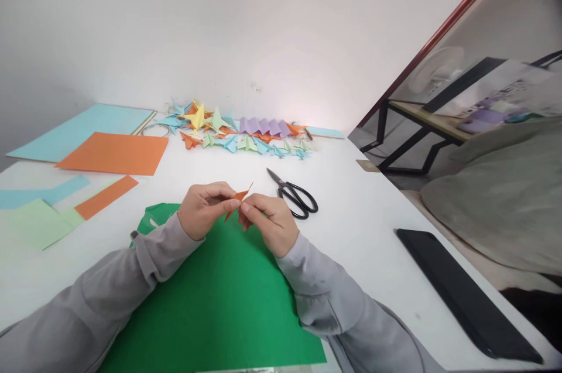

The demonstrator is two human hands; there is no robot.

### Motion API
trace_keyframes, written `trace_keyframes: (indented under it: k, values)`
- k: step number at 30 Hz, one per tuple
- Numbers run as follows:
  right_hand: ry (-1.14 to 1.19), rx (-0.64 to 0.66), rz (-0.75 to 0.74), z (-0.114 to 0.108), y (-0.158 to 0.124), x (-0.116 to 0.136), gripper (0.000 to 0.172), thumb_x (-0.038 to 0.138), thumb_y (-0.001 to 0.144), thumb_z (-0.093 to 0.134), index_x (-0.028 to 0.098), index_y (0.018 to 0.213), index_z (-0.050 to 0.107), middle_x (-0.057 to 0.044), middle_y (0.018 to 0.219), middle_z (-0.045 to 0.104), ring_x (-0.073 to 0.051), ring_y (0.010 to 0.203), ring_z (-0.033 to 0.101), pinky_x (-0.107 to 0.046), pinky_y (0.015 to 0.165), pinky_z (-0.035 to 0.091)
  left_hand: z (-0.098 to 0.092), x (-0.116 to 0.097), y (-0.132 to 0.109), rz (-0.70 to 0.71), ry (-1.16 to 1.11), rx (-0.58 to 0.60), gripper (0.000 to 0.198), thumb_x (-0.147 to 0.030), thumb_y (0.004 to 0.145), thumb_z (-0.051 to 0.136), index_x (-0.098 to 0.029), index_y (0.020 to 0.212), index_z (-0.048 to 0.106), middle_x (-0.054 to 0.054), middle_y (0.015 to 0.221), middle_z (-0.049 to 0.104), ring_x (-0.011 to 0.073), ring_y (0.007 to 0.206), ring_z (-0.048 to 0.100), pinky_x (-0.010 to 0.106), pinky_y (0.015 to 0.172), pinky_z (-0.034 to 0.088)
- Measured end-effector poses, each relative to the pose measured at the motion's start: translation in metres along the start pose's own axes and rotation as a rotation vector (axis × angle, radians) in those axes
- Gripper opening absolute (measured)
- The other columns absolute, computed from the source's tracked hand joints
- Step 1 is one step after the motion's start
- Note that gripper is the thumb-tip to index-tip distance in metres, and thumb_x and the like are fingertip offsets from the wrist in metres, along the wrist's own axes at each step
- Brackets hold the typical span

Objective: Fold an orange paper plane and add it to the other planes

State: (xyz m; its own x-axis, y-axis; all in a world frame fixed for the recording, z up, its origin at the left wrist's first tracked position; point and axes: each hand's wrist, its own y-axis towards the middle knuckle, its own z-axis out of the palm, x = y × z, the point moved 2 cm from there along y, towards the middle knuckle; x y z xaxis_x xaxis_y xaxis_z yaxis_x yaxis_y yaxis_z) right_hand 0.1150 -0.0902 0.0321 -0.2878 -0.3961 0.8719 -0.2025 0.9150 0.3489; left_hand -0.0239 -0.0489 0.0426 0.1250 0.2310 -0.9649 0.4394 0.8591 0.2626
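Both hands meet over a green sheet (215, 297), pinching a small folded orange paper piece (241, 195) between them. My left hand (206, 209) grips it from the left, thumb and forefinger closed. From the other side my right hand (272, 221) pinches its edge; the fingers cover much of the piece. Thin orange points stick out above and below the fingertips. Just beyond my right hand lie black-handled scissors (298, 197), blades pointing away to the left.
Folded paper figures (219, 127) in several colours line the wall, beside a purple pleated row (264, 126). Orange sheets (116, 153), a blue sheet (83, 130) and green paper (39, 223) lie left. A black flat object (461, 291) rests near the right edge.
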Motion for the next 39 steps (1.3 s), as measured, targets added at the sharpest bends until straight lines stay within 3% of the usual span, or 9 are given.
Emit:
trace_keyframes:
  k: [7,15,19,25,33,39]
  values:
    - [-0.157,-0.067,-0.037,0.0,-0.002,0.008,0.033,0.027,0.086,0.041,0.019,0.056,0.052,0.002,0.049,0.055,-0.01,0.044,0.051,-0.023,0.052,0.042,0.001,0.009,-0.001,-0.072,-0.052,-0.024,0.017,-0.031,0.062,0.073,-0.017,0.056,0.067,0.0,0.053,0.057,0.0117,0.054,0.048,0.026,0.056,0.039]
    - [-0.18,-0.034,-0.121,0.0,-0.004,0.003,0.032,0.031,0.09,0.032,0.02,0.067,0.05,-0.001,0.057,0.057,-0.012,0.055,0.053,-0.026,0.059,0.043,0.002,0.017,-0.001,-0.215,-0.27,-0.016,0.018,-0.031,0.061,0.074,-0.015,0.056,0.066,0.001,0.055,0.059,0.0132,0.055,0.054,0.028,0.056,0.044]
    - [-0.23,-0.095,-0.103,-0.003,-0.003,0.005,0.033,0.031,0.087,0.04,0.02,0.056,0.047,0.002,0.049,0.05,-0.01,0.047,0.045,-0.024,0.051,0.037,0.002,0.016,0.0,-0.263,-0.238,-0.066,0.024,-0.035,0.057,0.076,-0.014,0.059,0.065,0.001,0.052,0.06,0.0106,0.049,0.053,0.024,0.049,0.041]
    - [-0.147,-0.093,-0.079,-0.006,-0.002,0.004,0.037,0.031,0.085,0.044,0.02,0.05,0.048,0.004,0.043,0.043,-0.009,0.042,0.04,-0.023,0.045,0.032,0.002,0.016,0.001,-0.223,-0.228,0.001,0.025,-0.036,0.061,0.074,-0.014,0.064,0.062,0.002,0.051,0.061,0.0126,0.048,0.057,0.024,0.048,0.042]
    - [-0.317,-0.101,-0.213,-0.005,-0.003,0.005,0.027,0.027,0.087,0.044,0.019,0.065,0.056,0.001,0.054,0.055,-0.009,0.047,0.046,-0.022,0.049,0.036,-0.005,0.017,0.003,-0.234,-0.269,0.102,0.021,-0.024,0.061,0.075,-0.012,0.075,0.065,0.005,0.059,0.067,0.0148,0.054,0.061,0.027,0.054,0.046]
    - [-0.563,-0.101,-0.378,-0.004,-0.003,0.002,0.03,0.019,0.089,0.038,0.019,0.061,0.05,0.0,0.052,0.048,-0.01,0.047,0.042,-0.024,0.048,0.032,-0.003,0.02,0.006,-0.253,-0.331,0.123,0.024,-0.027,0.063,0.074,-0.012,0.077,0.063,0.005,0.065,0.065,0.0137,0.058,0.06,0.026,0.058,0.045]
